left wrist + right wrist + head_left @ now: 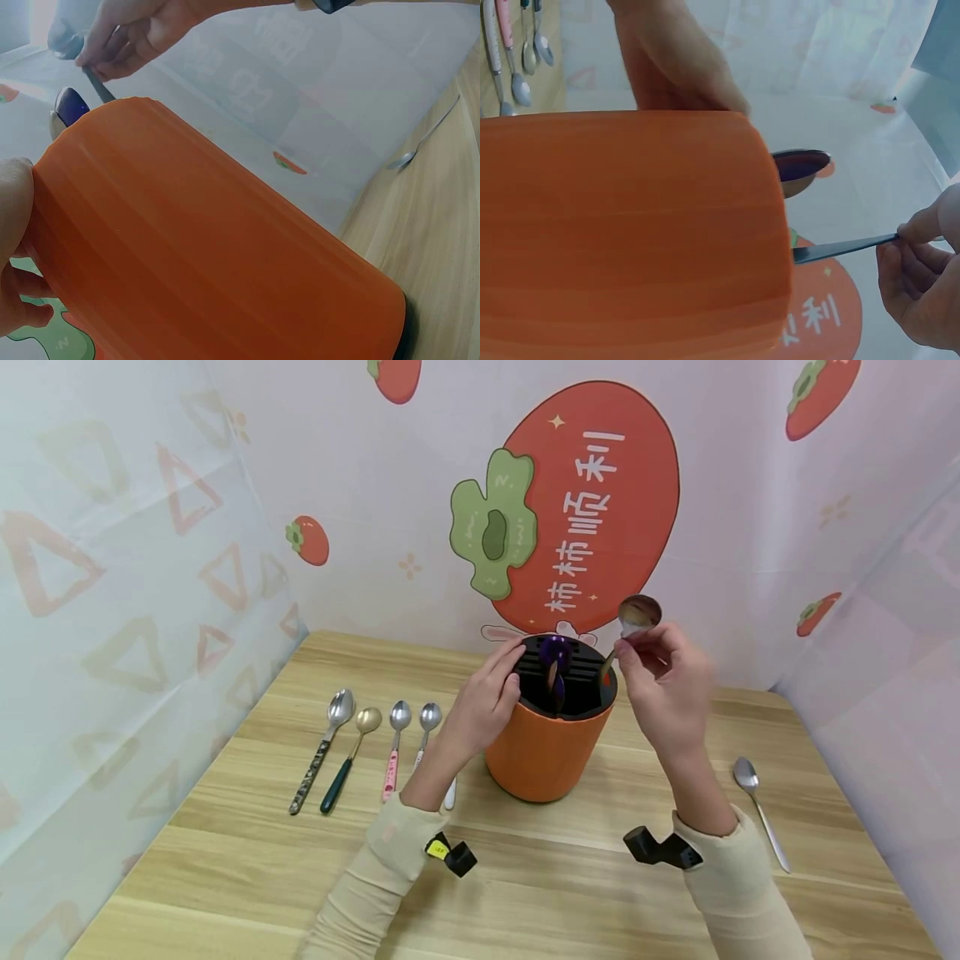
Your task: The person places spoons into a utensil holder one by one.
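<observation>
An orange utensil holder (546,760) with a black slotted insert stands upright on the table. My left hand (483,697) grips its left side at the rim, fingers bent around the edge. Above the right part of the rim, my right hand (671,685) pinches a spoon (640,612) just below its bowl, between thumb and fingers. That spoon is bowl up, its handle (840,248) reaching down into the holder, where the lower end is hidden. A dark purple, shiny spoon (556,652) and another utensil's bowl beside it rise from the insert's middle.
Left of the holder lie several spoons in a row, including a black-patterned one (321,760), a green-handled one (347,768) and a pink-handled one (393,756). One silver spoon (761,814) lies at the right. Printed cloth walls (375,593) enclose the wooden table (225,860).
</observation>
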The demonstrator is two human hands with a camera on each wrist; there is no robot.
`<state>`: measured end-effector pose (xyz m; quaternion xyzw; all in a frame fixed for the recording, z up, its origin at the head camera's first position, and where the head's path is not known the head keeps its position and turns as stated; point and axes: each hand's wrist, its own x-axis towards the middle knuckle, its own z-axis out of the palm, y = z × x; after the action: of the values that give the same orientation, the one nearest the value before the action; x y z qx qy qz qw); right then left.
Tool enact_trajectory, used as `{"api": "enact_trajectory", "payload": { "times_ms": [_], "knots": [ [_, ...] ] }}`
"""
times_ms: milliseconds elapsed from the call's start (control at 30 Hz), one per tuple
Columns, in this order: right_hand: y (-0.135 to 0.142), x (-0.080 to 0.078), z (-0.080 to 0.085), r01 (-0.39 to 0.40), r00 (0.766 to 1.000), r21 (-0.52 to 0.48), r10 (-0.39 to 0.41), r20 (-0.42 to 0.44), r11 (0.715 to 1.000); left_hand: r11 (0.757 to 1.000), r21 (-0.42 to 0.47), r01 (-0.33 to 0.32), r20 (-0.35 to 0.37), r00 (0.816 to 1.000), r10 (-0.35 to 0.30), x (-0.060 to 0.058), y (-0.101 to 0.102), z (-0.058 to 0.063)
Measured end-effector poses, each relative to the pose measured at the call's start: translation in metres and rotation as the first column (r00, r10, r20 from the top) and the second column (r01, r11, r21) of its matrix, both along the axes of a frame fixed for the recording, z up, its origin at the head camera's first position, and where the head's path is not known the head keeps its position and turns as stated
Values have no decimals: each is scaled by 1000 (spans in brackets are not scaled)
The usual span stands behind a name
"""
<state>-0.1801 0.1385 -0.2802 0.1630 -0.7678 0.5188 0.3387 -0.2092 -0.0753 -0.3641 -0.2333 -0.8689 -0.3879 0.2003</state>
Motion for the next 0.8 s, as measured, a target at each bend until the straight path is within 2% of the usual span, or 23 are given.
{"api": "enact_trajectory", "payload": {
  "times_ms": [467,800],
  "knots": [
    [-5,-16,-32,-96,986,154,72,152,983,1000,3,0,24,1000,-1,1,1,-1],
    [-7,-16,-38,-110,980,214,70,189,970,1000,3,3,27,1000,-4,2,1,-1]
  ]
}}
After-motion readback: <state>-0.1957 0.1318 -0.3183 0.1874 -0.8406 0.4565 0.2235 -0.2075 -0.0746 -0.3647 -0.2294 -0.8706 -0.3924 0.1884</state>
